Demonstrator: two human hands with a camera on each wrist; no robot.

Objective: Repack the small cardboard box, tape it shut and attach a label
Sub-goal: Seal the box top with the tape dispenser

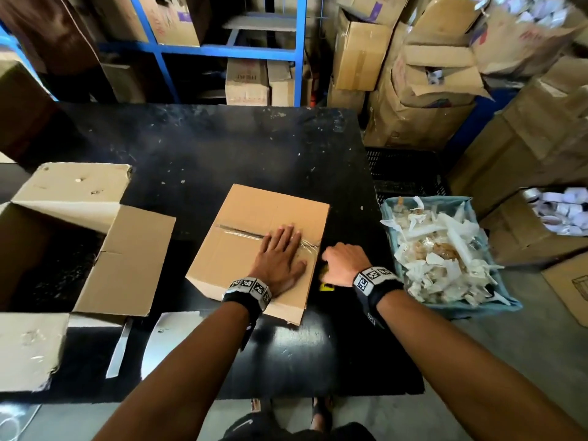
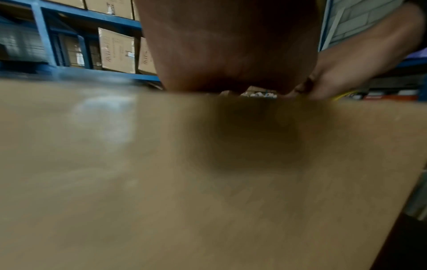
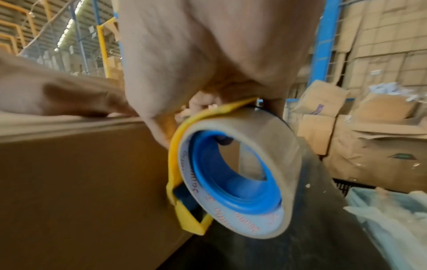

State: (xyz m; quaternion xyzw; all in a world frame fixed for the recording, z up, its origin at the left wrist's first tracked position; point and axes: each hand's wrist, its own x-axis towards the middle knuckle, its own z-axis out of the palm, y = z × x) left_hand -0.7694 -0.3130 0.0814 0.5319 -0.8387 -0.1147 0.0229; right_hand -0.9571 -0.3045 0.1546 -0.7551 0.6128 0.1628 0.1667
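Note:
The small cardboard box (image 1: pixel 254 237) lies closed on the black table (image 1: pixel 222 148), a strip of clear tape (image 1: pixel 241 232) running along its centre seam. My left hand (image 1: pixel 281 254) lies flat on the box top over the tape's right end, fingers straight. My right hand (image 1: pixel 343 262) grips a yellow tape dispenser (image 3: pixel 184 164) with a clear tape roll on a blue core (image 3: pixel 233 173), held against the box's right side (image 3: pixel 80 182). In the left wrist view the box top (image 2: pixel 184 182) fills the frame under my palm (image 2: pixel 231 45).
A large open carton (image 1: pixel 63 243) stands at the table's left. A blue bin of paper and plastic scraps (image 1: pixel 445 253) sits off the right edge. White backing strips (image 1: pixel 171 338) lie near the front edge. Stacked cartons and blue shelving (image 1: pixel 299 43) stand behind.

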